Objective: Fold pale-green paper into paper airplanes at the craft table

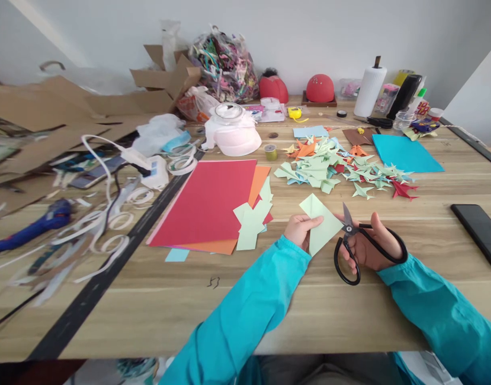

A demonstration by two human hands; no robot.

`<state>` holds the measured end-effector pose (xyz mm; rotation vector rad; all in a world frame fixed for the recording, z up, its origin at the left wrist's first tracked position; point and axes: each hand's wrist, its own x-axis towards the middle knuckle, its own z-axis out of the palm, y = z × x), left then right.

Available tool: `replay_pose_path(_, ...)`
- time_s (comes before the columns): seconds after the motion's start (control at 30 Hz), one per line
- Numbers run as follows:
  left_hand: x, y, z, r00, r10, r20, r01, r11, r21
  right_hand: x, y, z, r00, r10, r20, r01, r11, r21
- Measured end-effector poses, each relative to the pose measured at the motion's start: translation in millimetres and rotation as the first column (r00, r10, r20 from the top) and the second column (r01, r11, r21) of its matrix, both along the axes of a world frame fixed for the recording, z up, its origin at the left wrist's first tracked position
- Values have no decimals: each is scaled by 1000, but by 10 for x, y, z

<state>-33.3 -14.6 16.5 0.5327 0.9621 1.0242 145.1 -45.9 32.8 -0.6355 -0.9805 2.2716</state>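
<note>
Wood-grain table (149, 310), pretty cluttered | green paper (324, 232) just this side of the folded-paper pile (315, 167) | left hand (299, 229) pinching its edge | right hand (374, 249) loosely curled, holding scissors (349, 229) | prob super light, creases easily, so pinch flat near an edge

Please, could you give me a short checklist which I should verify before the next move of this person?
1. Left hand holds the green paper: ok, pinched under the thumb.
2. Right hand holds the scissors: ok, at the black handles.
3. Scissors opened: ok.
4. Left hand apart from the scissors: ok.
5. Paper edge between both blades: cannot tell, too small here.
6. Black phone apart from right hand: ok.
</note>
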Motion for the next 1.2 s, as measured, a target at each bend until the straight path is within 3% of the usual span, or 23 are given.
replay_pose_path(0.37, -10, 10, -24, 1000, -19, 21, 19, 999, 27, -11, -11, 34, 996, -24, 89, 23, 1000, 4)
replay_pose_path(0.53, -19, -20, -41, 979, -170, 113, 156, 981, 118, 12, -21, -1, 997, 35, 65, -35, 999, 4)
replay_pose_path(0.63, -24, -37, -39, 974, -198, 108, 185, 975, 119, 12, -20, -15, 998, 51, 35, -51, 999, 5)
replay_pose_path(0.8, -11, -34, -26, 983, -142, 118, 127, 984, 126, 10, -3, 9, 999, 12, 44, -12, 1000, -2)
replay_pose_path(0.97, -11, 0, -24, 997, -36, 69, 32, 998, 52, 15, -2, 27, 999, -17, 27, 17, 1000, -3)
replay_pose_path(1.03, -19, -3, -24, 995, -66, 73, 62, 996, 57, 18, -8, 18, 1000, 3, 14, -3, 1000, 7)
replay_pose_path(1.2, -31, -56, -11, 951, -284, 118, 262, 949, 176, 23, -17, 11, 996, 77, 48, -77, 997, 8)
